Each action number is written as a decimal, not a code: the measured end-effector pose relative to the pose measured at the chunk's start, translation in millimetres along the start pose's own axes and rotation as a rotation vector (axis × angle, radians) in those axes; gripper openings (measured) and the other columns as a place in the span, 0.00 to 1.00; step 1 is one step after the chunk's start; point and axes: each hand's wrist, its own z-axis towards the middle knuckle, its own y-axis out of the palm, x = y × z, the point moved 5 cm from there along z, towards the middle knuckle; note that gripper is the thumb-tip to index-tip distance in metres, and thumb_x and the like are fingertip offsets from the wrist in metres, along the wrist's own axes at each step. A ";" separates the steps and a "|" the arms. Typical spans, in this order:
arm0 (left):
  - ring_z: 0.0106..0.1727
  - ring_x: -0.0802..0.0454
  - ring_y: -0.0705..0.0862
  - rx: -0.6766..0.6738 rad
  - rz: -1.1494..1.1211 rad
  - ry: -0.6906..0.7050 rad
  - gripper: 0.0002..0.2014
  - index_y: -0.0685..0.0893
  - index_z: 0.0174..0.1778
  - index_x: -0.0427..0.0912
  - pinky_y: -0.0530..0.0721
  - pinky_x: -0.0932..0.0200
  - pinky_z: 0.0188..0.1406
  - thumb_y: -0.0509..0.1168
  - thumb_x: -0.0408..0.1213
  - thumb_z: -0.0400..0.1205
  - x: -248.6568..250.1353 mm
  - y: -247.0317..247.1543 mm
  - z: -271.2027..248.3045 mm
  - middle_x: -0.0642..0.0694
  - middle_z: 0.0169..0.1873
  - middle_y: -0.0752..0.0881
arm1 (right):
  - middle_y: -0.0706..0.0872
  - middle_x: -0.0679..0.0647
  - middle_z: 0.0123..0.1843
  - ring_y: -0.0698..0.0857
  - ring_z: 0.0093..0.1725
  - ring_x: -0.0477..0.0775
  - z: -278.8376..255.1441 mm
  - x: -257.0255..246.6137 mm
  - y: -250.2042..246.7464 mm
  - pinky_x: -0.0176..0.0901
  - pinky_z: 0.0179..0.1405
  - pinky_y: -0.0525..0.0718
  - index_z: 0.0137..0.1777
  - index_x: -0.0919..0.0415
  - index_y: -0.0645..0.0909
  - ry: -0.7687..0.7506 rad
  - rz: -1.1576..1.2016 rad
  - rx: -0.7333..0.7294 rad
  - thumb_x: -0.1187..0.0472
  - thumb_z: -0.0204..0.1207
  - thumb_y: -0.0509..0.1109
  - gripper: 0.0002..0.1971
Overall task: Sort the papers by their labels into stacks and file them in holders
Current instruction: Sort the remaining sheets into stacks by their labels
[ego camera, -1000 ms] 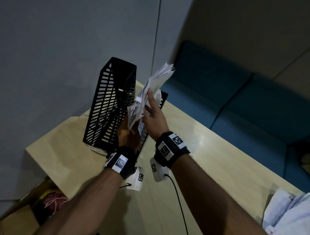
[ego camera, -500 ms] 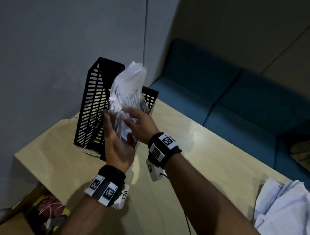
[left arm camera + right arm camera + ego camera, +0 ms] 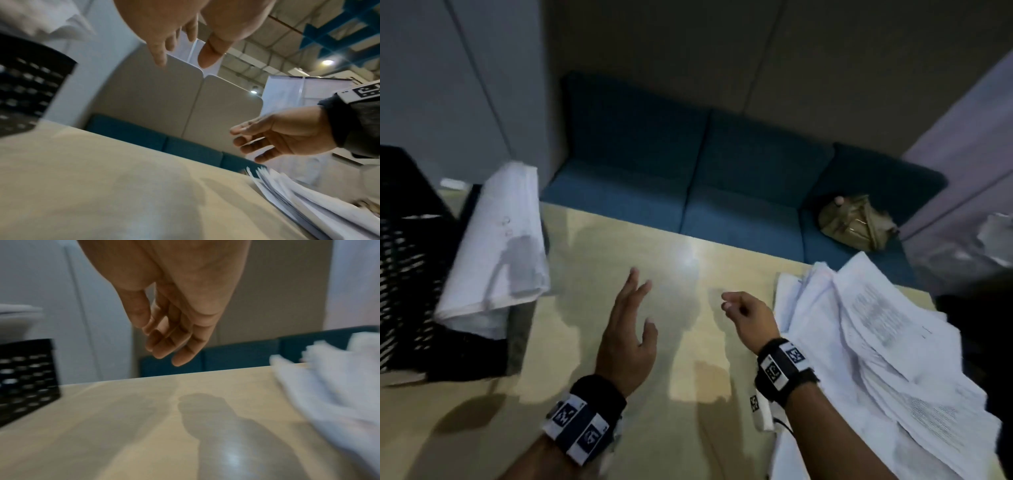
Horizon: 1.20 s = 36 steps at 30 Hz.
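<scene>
Above the table: left hand flat-fingered, right hand loosely curled, both empty, probably bound for the loose papers; one stack filed in the holder.

- Left hand over bare table, fingers straight & spread, holding nothing.
- Right hand just right of it, fingers loosely curled, also holding nothing.
- Black holder at far left, blurred; white paper stack leans in it, top poking out.
- Loose papers heaped at right, beside right wrist.
- Blue sofa beyond table's far edge, olive bag on its right end.
</scene>
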 end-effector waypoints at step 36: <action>0.68 0.60 0.72 -0.676 0.035 -0.090 0.12 0.82 0.59 0.46 0.70 0.63 0.69 0.63 0.32 0.82 88.7 292.2 -147.0 0.55 0.67 0.73 | 0.72 0.58 0.77 0.74 0.72 0.62 -71.6 282.2 -197.2 0.57 0.65 0.80 0.80 0.57 0.63 0.118 -0.686 0.012 0.64 0.81 0.59 0.27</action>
